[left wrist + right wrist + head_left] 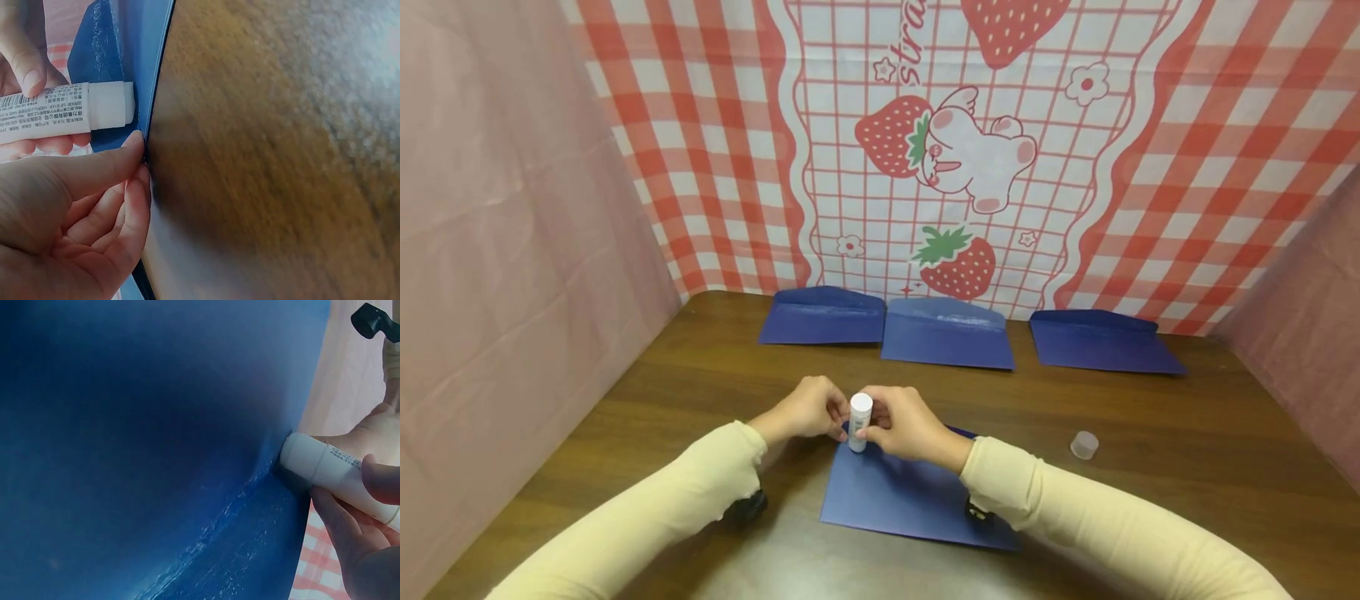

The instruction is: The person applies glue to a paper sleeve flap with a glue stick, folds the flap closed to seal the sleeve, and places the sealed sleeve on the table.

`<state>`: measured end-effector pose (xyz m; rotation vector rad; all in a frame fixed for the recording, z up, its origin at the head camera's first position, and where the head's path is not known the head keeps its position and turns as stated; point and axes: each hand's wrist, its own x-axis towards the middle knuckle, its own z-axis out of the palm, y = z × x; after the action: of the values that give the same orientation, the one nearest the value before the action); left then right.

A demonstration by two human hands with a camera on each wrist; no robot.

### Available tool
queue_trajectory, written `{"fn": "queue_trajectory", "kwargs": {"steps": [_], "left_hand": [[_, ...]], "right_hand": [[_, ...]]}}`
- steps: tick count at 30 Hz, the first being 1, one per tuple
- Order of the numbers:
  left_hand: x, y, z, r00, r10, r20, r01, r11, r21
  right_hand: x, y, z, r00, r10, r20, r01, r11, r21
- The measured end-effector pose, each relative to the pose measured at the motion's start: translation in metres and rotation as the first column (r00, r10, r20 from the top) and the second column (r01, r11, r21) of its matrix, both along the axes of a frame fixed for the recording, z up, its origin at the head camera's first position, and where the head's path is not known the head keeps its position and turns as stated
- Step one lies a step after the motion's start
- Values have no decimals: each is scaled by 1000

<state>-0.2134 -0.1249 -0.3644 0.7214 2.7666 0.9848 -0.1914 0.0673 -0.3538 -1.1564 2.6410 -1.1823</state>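
A white glue stick (860,423) stands nearly upright, gripped by my right hand (912,423) between thumb and fingers. Its lower end touches the blue envelope (917,500) near the far left corner. In the right wrist view, whitish glue streaks run along the fold of the envelope (156,425), up to the glue stick (306,456). My left hand (808,408) is at that same corner; in the left wrist view its thumb and fingertips pinch the envelope's edge (140,106). The right hand partly covers the envelope's flap in the head view.
A small translucent cap (1084,445) lies on the wooden table (700,392) to the right. Along the back sit three more blue envelopes, a left one (823,321), a middle one (947,337) and a right one (1105,346), flaps raised. A strawberry-print cloth (722,150) hangs behind.
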Motion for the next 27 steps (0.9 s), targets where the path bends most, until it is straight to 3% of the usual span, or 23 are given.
{"fn": "queue_trajectory", "kwargs": {"steps": [9, 19, 27], "left_hand": [[-2, 3, -2, 1000, 10, 24, -10, 1000, -15], [-5, 7, 7, 999, 43, 24, -41, 996, -84], [-3, 7, 6, 997, 64, 41, -58, 991, -124]], "right_hand": [[5, 5, 0, 994, -23, -110, 32, 996, 80], [11, 32, 5, 994, -48, -98, 57, 994, 96], [19, 67, 1, 985, -91, -145, 107, 989, 107]]}}
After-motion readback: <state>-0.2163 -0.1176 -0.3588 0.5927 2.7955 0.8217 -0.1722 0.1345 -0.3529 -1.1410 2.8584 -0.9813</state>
